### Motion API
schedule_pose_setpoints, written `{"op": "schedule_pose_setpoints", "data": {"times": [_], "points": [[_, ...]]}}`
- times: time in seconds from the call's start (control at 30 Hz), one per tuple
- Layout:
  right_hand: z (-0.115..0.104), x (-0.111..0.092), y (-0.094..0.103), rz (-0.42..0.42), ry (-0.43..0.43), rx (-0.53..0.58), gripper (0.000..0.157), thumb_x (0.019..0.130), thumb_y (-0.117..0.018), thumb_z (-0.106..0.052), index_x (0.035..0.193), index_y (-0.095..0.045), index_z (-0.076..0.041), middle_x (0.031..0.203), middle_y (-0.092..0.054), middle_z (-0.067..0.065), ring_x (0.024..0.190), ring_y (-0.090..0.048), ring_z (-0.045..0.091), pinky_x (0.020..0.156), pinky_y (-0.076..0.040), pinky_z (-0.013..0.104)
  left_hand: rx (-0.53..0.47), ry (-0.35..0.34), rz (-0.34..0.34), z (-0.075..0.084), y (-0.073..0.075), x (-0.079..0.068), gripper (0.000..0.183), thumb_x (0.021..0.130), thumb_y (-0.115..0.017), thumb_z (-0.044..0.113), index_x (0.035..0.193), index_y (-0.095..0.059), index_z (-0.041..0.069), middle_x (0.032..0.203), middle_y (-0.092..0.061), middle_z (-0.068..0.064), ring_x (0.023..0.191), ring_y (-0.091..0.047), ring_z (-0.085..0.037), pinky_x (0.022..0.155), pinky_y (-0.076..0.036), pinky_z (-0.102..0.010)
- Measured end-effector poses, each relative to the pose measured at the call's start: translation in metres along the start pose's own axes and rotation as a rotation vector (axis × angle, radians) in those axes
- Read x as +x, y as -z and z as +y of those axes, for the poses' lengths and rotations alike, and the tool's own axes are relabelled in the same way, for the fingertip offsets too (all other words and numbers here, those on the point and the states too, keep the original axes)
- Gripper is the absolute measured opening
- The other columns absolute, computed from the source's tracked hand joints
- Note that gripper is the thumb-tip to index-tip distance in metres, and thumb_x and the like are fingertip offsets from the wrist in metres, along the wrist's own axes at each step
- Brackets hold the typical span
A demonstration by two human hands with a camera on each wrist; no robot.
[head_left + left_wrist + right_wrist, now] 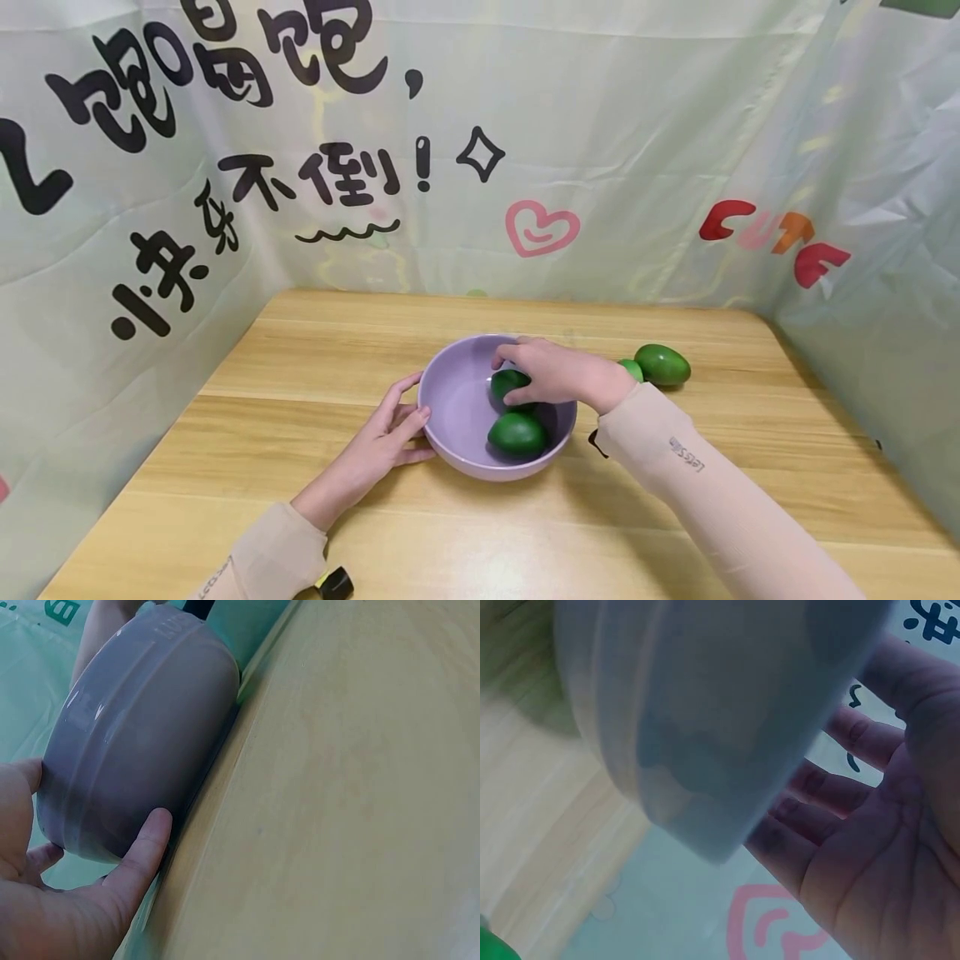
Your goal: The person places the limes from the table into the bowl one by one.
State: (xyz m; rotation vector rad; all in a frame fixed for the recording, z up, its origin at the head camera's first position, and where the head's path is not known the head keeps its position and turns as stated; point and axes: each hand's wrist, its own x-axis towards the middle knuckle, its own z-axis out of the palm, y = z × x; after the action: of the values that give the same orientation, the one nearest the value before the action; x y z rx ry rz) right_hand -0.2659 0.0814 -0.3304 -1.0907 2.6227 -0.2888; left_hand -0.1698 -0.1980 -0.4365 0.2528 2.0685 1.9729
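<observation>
A purple bowl (457, 417) stands on the wooden table in the head view. My left hand (386, 433) holds it at the left, thumb on the rim and fingers against the outer wall. In the left wrist view one finger lies along the bowl's side (157, 727). Inside the bowl, my right hand (558, 372) has its fingers and thumb round a dark green oval fruit (507, 385), partly hidden by the hand. A second glossy dark green oval fruit (517, 434) lies nearer the front of the bowl. The bowl wall (705, 712) hides my right fingertips in the right wrist view.
Right of the bowl, a green oval fruit (662, 365) lies on the table (360, 342) beside a lighter green round thing (632, 369), partly behind my right forearm. A black and yellow object (335, 583) is by my left sleeve. Printed cloth (637, 150) encloses the table's back and sides.
</observation>
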Motion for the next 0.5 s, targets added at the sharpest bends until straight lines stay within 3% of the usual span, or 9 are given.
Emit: {"op": "schedule_pose_setpoints", "data": {"times": [0.3,0.5], "points": [[0.004,-0.009,0.006,0.025,-0.018,0.009,0.044,0.099,-0.08,-0.027,0.136,-0.065,-0.01,0.13,-0.065,0.015,0.117,-0.063,0.029,0.106,-0.058,0.048,0.0,0.0,0.005,0.0,-0.001,0.0,0.064,0.115,-0.052,0.033,0.17,-0.019,0.028,0.158,-0.039,-0.033,0.133,-0.062,-0.039,0.106,-0.063,-0.049],[0.004,-0.017,0.012,0.046,-0.033,0.031,0.047,0.099,-0.081,-0.026,0.138,-0.064,-0.007,0.132,-0.064,0.017,0.12,-0.063,0.032,0.109,-0.057,0.05,0.002,0.001,0.008,0.0,-0.001,0.0,0.064,0.115,-0.052,0.033,0.17,-0.019,0.028,0.158,-0.038,-0.033,0.133,-0.062,-0.04,0.106,-0.063,-0.049]]}}
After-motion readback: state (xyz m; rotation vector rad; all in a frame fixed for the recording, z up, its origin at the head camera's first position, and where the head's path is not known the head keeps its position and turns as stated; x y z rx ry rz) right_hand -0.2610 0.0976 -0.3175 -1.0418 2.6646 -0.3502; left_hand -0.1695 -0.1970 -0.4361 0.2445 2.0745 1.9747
